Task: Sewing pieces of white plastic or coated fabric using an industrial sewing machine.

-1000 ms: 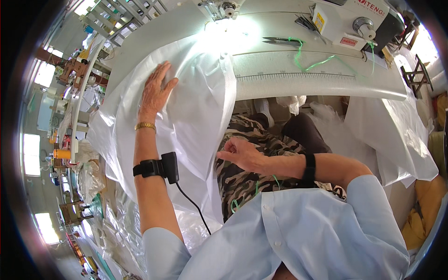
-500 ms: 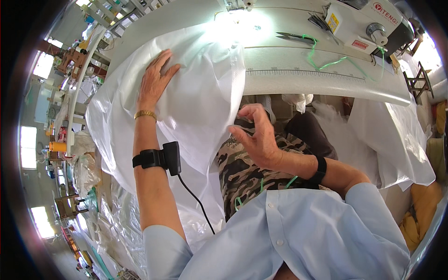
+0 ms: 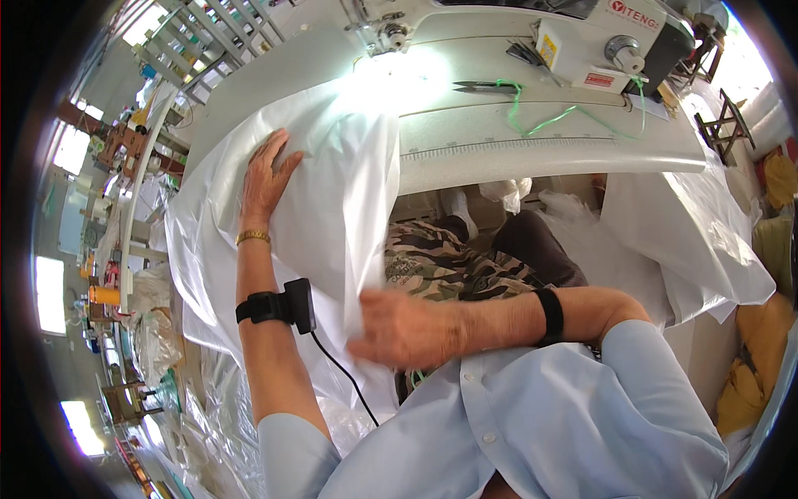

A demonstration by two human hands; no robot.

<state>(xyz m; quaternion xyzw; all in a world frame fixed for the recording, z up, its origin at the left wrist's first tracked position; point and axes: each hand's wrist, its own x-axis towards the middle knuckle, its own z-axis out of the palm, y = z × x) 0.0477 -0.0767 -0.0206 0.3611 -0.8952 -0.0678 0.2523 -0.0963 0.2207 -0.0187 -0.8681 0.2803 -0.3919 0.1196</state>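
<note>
A large white sheet of shiny woven material (image 3: 320, 187) drapes over the left part of the sewing machine table and hangs down towards me. My left hand (image 3: 268, 179) lies open and flat on it, fingers stretched towards the lit needle area. At the sheet's right edge, above my lap, is my right hand (image 3: 407, 330). Motion smears its fingers, so I cannot tell whether they grip the edge. The sewing machine (image 3: 598, 41) stands at the far side, its bright lamp washing out the far end of the sheet.
Black scissors (image 3: 482, 87) lie on the table (image 3: 540, 162), beside a loose green thread (image 3: 549, 123) running from the machine. Dark slim tools (image 3: 532, 56) rest against the machine. More white sheeting (image 3: 698, 233) hangs at the right. A black cable (image 3: 341, 366) trails from my left forearm's strap.
My right hand has moved left and towards me, to the sheet's edge. My left hand stays flat on the sheet. The view has shifted, so the table appears lower and further left.
</note>
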